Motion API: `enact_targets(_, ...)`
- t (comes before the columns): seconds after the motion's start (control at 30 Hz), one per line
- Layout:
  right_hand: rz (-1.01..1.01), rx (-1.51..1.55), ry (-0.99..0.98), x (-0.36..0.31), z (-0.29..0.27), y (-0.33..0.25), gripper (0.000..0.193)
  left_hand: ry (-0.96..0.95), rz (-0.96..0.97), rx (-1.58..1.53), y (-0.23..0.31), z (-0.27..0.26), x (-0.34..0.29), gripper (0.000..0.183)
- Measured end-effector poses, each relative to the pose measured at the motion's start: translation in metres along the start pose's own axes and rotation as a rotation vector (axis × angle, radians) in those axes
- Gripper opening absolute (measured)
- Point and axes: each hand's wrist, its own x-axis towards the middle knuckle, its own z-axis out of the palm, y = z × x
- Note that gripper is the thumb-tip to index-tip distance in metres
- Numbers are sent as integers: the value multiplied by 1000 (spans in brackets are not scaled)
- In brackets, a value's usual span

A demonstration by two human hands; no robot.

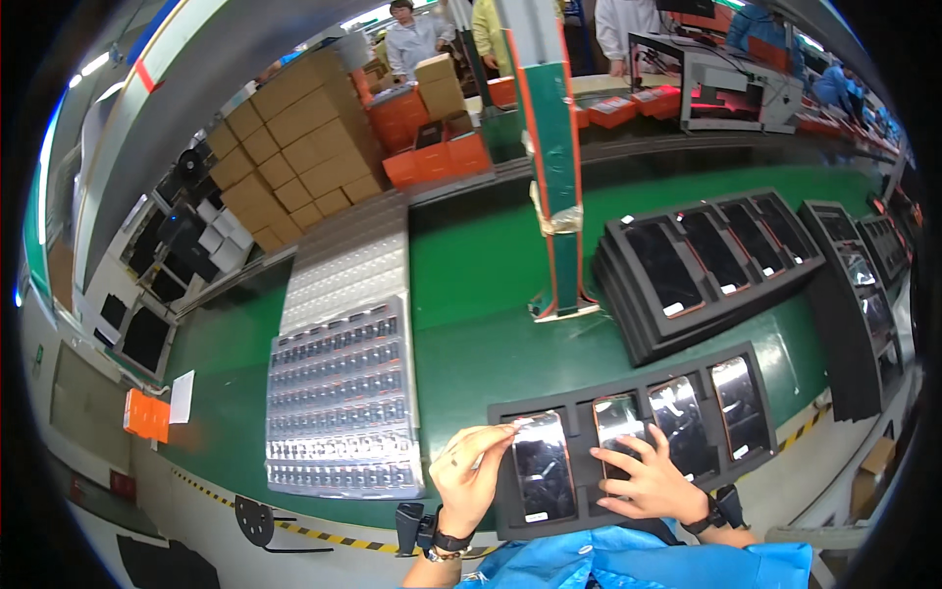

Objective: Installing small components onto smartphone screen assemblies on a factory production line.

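Note:
In front of me lies a black foam tray (581, 432) with several dark, glossy smartphones in its slots. My left hand (469, 475) is closed in a pinch at the upper left corner of the leftmost smartphone (543, 471). Anything between those fingertips is too small to make out. My right hand (643, 478) is open, fingers spread over the second smartphone (616, 414) and partly covering it. To its right, a third smartphone (677, 417) and a fourth smartphone (738, 404) sit in their slots, screens up and reflecting light.
Left on the green bench stand clear plastic trays (339, 393) filled with rows of small parts. Beyond my tray is a stack of black foam trays (706, 250) with phones. A green post (559, 187) rises mid-bench. Cardboard boxes (294, 147) and orange boxes (437, 157) are piled behind; people stand farther back.

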Motion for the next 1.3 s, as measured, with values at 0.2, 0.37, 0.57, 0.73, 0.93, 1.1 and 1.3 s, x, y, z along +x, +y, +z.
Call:
enact_targets(0.2,-6,2,45,-13,-7,2,28,-25,-82,26,28,48,-17,14)
enact_targets(0.37,75,56,179,-29,-7,-3,34,-364,-393,-190,20,69,-22,10)
enact_targets(0.57,134,89,288,-33,-17,-2,31,-448,-395,-346,15,88,-9,17)
enact_targets(0.73,136,127,290,-38,-12,-2,30,-474,-482,-336,11,105,7,20)
enact_targets(0.93,134,145,317,-37,-10,-2,30,-566,-646,-395,6,118,15,13)
enact_targets(1.1,105,181,303,-37,-10,-1,30,-588,-659,-500,-4,121,17,5)
enact_targets(1.3,82,187,310,-36,-7,0,30,-574,-656,-482,-2,125,21,5)
